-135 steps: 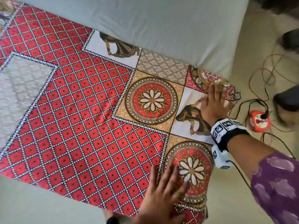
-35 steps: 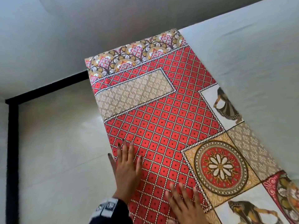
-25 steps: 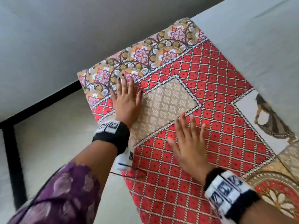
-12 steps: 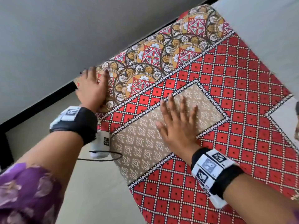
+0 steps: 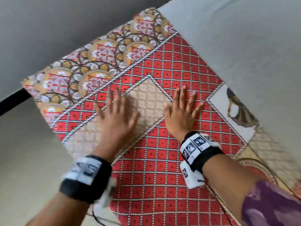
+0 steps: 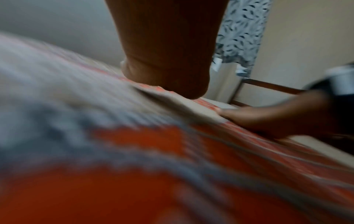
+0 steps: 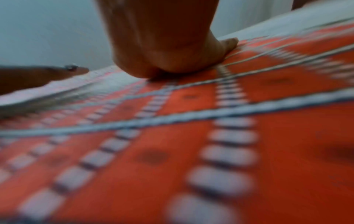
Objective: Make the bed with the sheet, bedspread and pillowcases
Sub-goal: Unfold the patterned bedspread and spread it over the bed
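Smoothing folded patterned sheet (image 5: 162,160) flat on grey mattress (image 5: 244,46), judging by both palms pressed down. Sheet lies along mattress's near edge, floral border end toward the wall. Left hand (image 5: 117,118), motion-blurred, fingers spread straight on sheet's beige panel, gripping nothing. Right hand (image 5: 180,111), fingers straight and splayed on red check just beside that panel, holding nothing. Sheet directly under all fingertips, touching; likely flattened before unfolding across mattress.

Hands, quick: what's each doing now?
Left hand: open, flat on the patterned bedspread, holding nothing.
Right hand: open, pressed flat on it.
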